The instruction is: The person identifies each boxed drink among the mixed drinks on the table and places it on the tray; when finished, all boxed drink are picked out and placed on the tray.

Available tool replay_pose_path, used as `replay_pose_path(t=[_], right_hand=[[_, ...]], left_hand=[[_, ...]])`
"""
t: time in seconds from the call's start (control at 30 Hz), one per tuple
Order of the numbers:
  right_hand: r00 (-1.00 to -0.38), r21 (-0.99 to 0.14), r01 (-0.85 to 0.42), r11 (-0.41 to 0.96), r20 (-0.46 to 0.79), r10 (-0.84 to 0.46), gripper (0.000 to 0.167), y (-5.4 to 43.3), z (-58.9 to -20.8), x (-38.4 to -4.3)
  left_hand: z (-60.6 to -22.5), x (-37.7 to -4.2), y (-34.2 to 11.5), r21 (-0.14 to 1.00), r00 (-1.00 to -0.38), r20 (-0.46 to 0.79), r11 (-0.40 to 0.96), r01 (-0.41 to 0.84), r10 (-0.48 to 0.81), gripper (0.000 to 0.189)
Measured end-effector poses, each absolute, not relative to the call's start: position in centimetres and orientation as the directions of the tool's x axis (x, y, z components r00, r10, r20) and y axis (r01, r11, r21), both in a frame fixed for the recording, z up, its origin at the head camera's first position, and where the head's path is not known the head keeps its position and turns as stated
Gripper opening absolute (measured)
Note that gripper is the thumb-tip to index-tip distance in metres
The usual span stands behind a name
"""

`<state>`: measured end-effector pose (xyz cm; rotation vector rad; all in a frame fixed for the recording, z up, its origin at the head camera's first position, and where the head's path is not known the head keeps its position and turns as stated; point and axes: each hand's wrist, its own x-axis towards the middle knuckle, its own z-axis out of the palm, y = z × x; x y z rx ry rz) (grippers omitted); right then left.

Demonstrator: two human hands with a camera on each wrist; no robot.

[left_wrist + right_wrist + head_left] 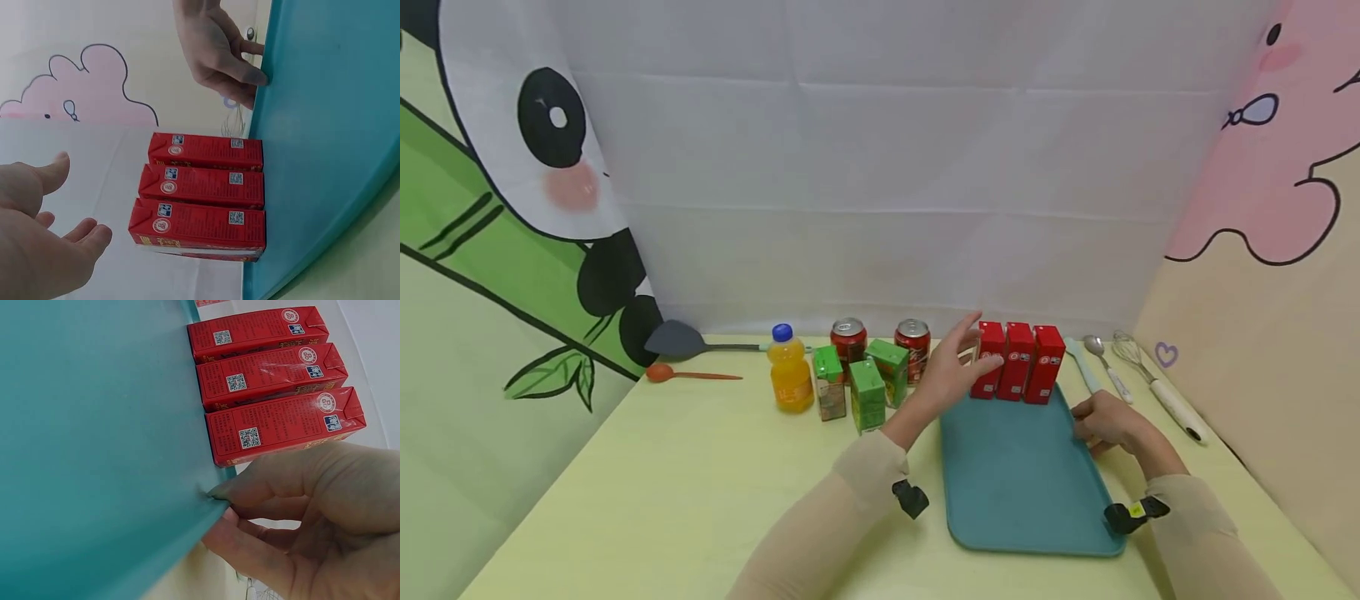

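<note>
On the pale yellow table (pixel 662 500) we list one blue-green tray (pixel 1022 475), lying flat with its long sides running away from the person. At its far end: three red boxes (pixel 1017 362), upright, side by side in a row across the tray; the tidy line, we judge, saves room and leaves the near part of the tray bare.

Right hand (pixel 1112 421): clamped on the tray's right rim, thumb over the edge and fingers beneath, presumably to steady it. Left hand (pixel 946 371): thumb and fingers apart, holding nothing, beside the leftmost red box; the left wrist view shows a gap between them.

Left of the tray, we enter one bottle of orange drink (pixel 792 375) with a blue cap, three green boxes (pixel 867 396), and two red cans (pixel 848 343) behind them, all upright in a loose cluster, perhaps kept within reach.

Far left: a dark spatula (pixel 674 340) and an orange spoon (pixel 660 372). Right of the tray: a metal spoon (pixel 1108 367) and a whisk (pixel 1157 387), lying at the side, we suppose, to be out of the way.
</note>
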<state>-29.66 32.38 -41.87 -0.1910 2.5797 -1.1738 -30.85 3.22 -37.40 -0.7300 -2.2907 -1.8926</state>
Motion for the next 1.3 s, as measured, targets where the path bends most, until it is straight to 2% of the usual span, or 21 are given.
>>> replay_pose_path(t=[0.2,0.43,0.53,0.67,0.83,1.1,1.3], right_hand=[[-0.947,-0.743,0.006,0.669,-0.219,-0.234,0.053,32.5,-41.9,-29.6],[-0.944,-0.746,0.006,0.665,-0.224,-0.243,0.053,32.2,-42.1,-29.7],[-0.943,-0.747,0.001,0.665,-0.222,-0.248,0.054,32.1,-42.1,-29.8],[-0.942,-0.741,0.000,0.672,-0.225,-0.248,0.054,32.1,-42.1,-29.8],[-0.945,-0.741,0.012,0.672,-0.228,-0.234,0.054,32.2,-42.1,-29.8],[-0.946,-0.744,0.009,0.668,-0.222,-0.235,0.054,32.4,-42.2,-29.8],[-0.949,-0.742,0.009,0.670,-0.218,-0.229,0.055,32.3,-42.3,-29.9]], left_hand=[[-37.3,-28.5,2.3,0.882,-0.846,0.391,0.116,0.457,0.362,0.076],[-36.7,-26.1,-0.3,0.809,-0.831,0.418,0.264,0.524,0.368,0.073],[-36.2,-25.6,-1.8,0.786,-0.815,0.448,0.272,0.555,0.369,0.071],[-35.7,-25.5,-4.0,0.761,-0.805,0.478,0.292,0.579,0.351,0.071],[-35.5,-25.8,-6.2,0.774,-0.828,0.484,0.302,0.556,0.283,0.069],[-36.9,-26.7,-8.2,0.709,-0.846,0.477,0.464,0.531,0.238,0.073],[-37.5,-28.0,-10.0,0.695,-0.846,0.483,0.488,0.528,0.227,0.075]])
